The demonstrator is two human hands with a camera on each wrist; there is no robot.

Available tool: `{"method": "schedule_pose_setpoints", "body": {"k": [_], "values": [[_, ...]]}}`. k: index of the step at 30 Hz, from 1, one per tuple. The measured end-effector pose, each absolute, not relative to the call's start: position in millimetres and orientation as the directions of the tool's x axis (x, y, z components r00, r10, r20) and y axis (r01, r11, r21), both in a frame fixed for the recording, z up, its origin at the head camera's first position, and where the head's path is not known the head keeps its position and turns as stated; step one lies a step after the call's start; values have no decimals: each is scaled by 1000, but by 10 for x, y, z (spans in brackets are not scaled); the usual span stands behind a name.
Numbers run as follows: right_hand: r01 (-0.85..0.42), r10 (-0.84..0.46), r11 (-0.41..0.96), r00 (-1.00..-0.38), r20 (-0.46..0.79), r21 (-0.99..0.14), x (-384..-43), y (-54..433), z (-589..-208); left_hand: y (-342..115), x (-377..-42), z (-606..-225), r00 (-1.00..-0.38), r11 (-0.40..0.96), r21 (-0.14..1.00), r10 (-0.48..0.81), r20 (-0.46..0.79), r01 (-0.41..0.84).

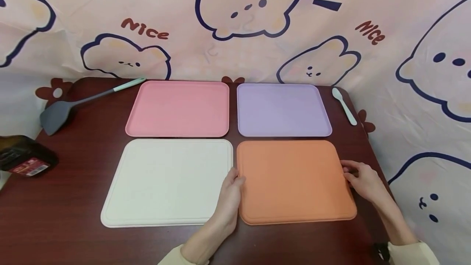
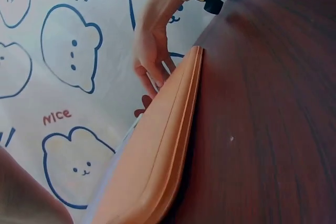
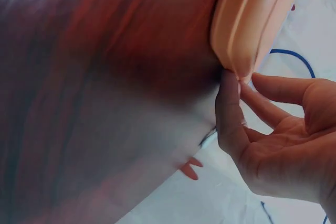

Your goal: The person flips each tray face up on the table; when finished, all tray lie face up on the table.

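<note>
An orange tray (image 1: 294, 181) lies on the dark table at the front right, between both hands. At its left edge is my left hand (image 1: 229, 199), thumb at the rim and fingers in the narrow gap beside the white tray (image 1: 169, 181). My right hand (image 1: 364, 181) pinches the right edge. In the right wrist view, thumb and fingers (image 3: 229, 108) sit on either side of the orange rim (image 3: 241, 30). The left wrist view shows the tray's rounded long edge (image 2: 176, 145) low over the tabletop, with the right hand (image 2: 152, 56) at its far side.
A pink tray (image 1: 178, 109) and a purple tray (image 1: 283, 110) lie behind. A grey spatula (image 1: 57, 115) is at the back left, a pale spoon (image 1: 346, 107) at the back right. On the left is a dark bottle (image 1: 27, 154). A printed cloth (image 1: 235, 58) hangs behind the table.
</note>
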State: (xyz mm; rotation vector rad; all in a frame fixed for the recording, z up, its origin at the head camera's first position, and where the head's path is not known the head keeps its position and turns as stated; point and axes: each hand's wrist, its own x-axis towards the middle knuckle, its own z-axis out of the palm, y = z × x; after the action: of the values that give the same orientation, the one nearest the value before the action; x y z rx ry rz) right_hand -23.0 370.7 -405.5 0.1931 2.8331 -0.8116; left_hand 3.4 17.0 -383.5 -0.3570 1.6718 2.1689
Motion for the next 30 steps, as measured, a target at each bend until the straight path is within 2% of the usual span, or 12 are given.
{"method": "schedule_pose_setpoints", "body": {"k": [5, 12, 19, 24, 27, 30], "values": [[195, 80, 811, -971, -226, -551, -214, 3799, -4067, 152, 68, -3854, -889, -169, 876, 174, -424, -451], [196, 75, 793, -971, -227, -576, -228, 3815, -4066, 181, 74, -3835, -886, -208, 870, 233, -400, -447], [189, 88, 842, -972, -216, -506, -223, 3802, -4067, 205, 72, -3860, -911, -176, 902, 200, -360, -395], [129, 59, 869, -986, -158, -477, -224, 3744, -4076, 229, 125, -3887, -933, -108, 935, 176, -315, -337], [101, 45, 898, -989, -138, -429, -193, 3677, -4074, 234, 156, -3894, -927, -83, 935, 190, -324, -344], [123, 67, 916, -985, -157, -382, -144, 3623, -4057, 237, 196, -3891, -903, -68, 916, 214, -373, -394]]}}
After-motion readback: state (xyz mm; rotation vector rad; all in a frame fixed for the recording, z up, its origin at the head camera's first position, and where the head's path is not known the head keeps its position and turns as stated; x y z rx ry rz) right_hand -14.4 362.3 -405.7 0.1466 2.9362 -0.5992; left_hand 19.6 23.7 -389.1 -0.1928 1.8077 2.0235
